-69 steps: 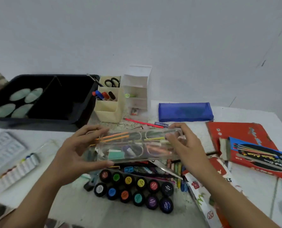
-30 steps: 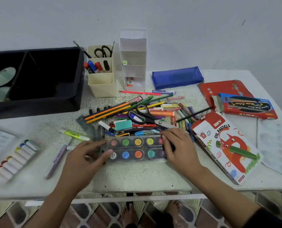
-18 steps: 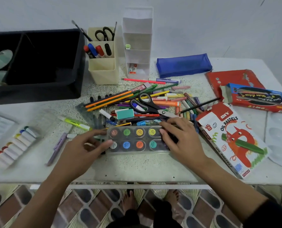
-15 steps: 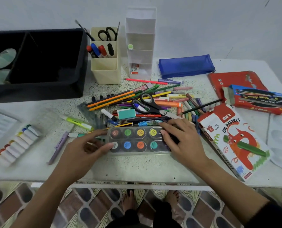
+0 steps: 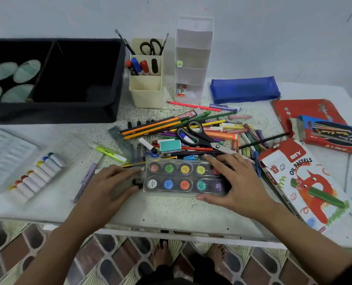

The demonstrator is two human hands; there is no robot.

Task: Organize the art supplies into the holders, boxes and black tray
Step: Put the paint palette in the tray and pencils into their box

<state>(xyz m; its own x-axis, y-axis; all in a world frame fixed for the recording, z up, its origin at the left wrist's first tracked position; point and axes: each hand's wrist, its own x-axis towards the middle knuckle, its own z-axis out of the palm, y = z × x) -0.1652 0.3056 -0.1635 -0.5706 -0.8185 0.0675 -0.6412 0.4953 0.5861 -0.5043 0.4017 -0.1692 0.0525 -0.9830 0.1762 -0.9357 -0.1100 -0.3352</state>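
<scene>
Spread flat, our right hand (image 5: 234,182) lies over the right end of the paint box (image 5: 177,177), fingers fanned across the lid and thumb laid along the near edge. Our left hand (image 5: 111,184) reaches in from the other side with fingers nearly straight, their tips at the box's left end. It is too blurred for us to tell whether they pinch anything. Both forearms come up from the bottom corners and angle inward, wrists low over the table (image 5: 171,210).

The paint box sits flat near the front of the table, long side toward us. A bare strip of speckled white tabletop runs between it and the table's front edge. Behind, the box touches the heap (image 5: 222,132) of pencils, crayons and markers, with black-handled scissors (image 5: 204,139) lying on top. On the right, the oil pastels carton (image 5: 302,182) lies just beside our right hand. On the left, a purple pen (image 5: 84,182) lies just beside our left hand, and a row of paint tubes (image 5: 37,175) lies farther out.

The box is clear hard plastic, a rounded rectangle with two rows of round pots whose coloured caps show through the lid. The black tray (image 5: 53,114), deep and straight-walled, stands at the back left. Beside it are a cream holder (image 5: 146,93) and a tall white holder (image 5: 191,79) with stepped shelves, and a blue zip pouch (image 5: 245,89) lies further right.
</scene>
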